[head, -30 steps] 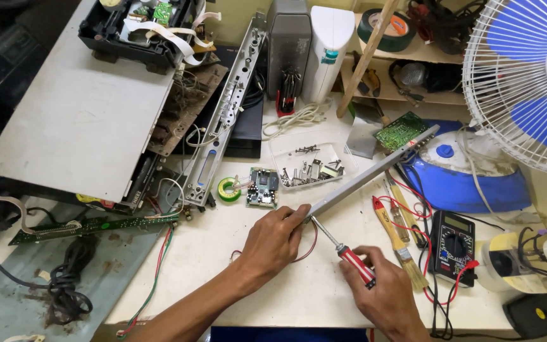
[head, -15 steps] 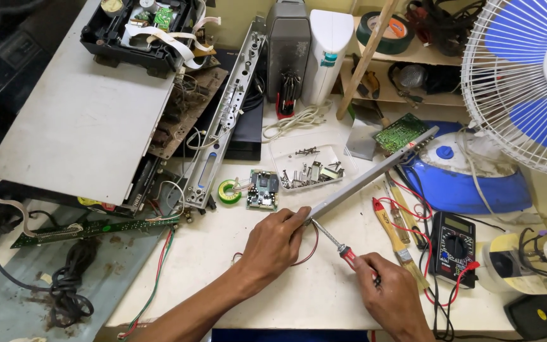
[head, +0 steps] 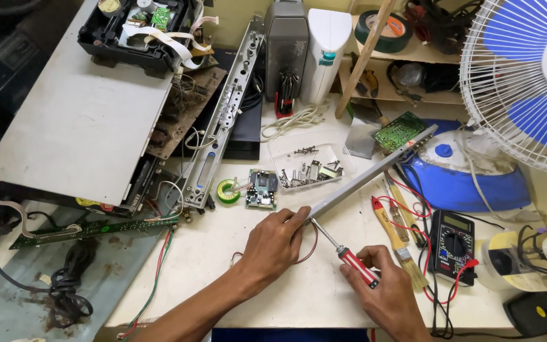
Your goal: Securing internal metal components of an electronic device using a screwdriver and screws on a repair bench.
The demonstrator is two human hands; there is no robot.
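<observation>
bare tabletop (head: 223, 278) near hands; multimeter (head: 452, 239), brush (head: 395, 239) crowd right.

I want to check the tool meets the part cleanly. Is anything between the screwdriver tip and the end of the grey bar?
Nothing visible: the screwdriver in the right hand reaches the grey bar end, beside the left hand.

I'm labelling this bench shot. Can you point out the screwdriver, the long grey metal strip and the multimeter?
screwdriver (head: 357, 266): head view, on its red handle, in the right hand.
long grey metal strip (head: 375, 172): head view, mid-length of the strip.
multimeter (head: 453, 244): head view, on its round dial.
</observation>
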